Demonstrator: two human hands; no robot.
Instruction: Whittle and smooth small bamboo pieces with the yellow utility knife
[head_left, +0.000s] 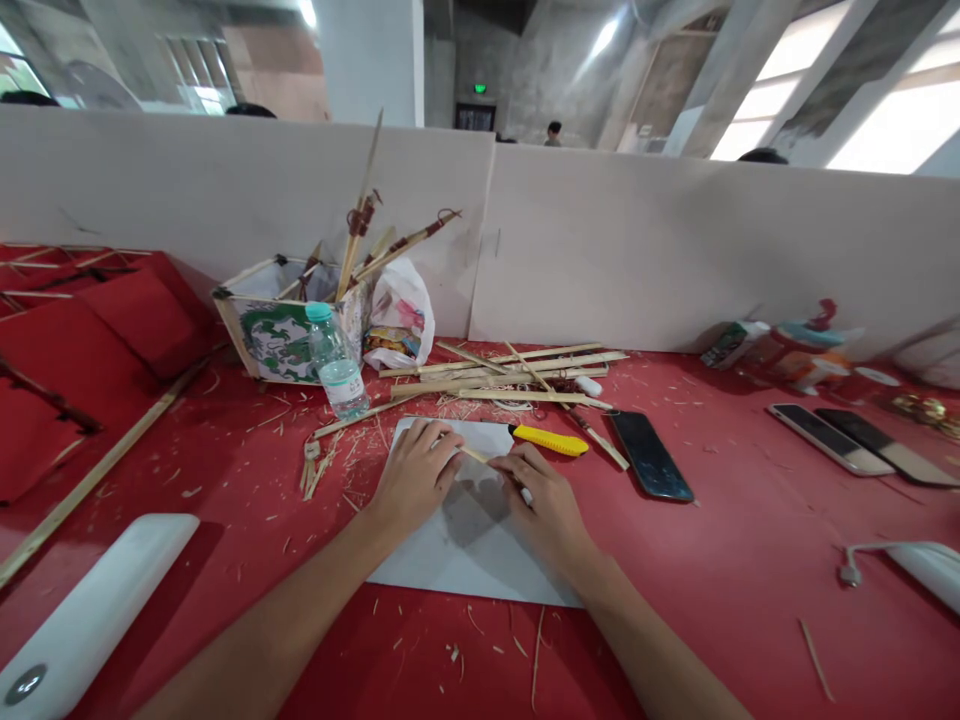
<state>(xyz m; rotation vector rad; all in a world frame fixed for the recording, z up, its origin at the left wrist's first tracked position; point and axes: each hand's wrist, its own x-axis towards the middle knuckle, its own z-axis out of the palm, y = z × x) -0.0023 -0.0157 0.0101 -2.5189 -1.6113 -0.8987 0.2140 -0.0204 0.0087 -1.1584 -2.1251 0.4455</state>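
Observation:
Both my hands rest on a white sheet [480, 555] lying on the red table. My left hand [416, 475] has its fingers curled and pinches one end of a thin bamboo stick [474, 454]. My right hand [544, 500] is closed too, its fingertips at the stick's other end, with a small white object showing under its fingers. A yellow utility knife [550, 440] lies just beyond my right hand, at the sheet's far corner.
A pile of bamboo strips [517, 375] lies past the sheet, with shavings scattered about. A water bottle [336, 362] and a painted paper box [281, 320] holding sticks stand at the back left. A dark phone [649, 455] lies to the right, two more phones [851, 442] farther right.

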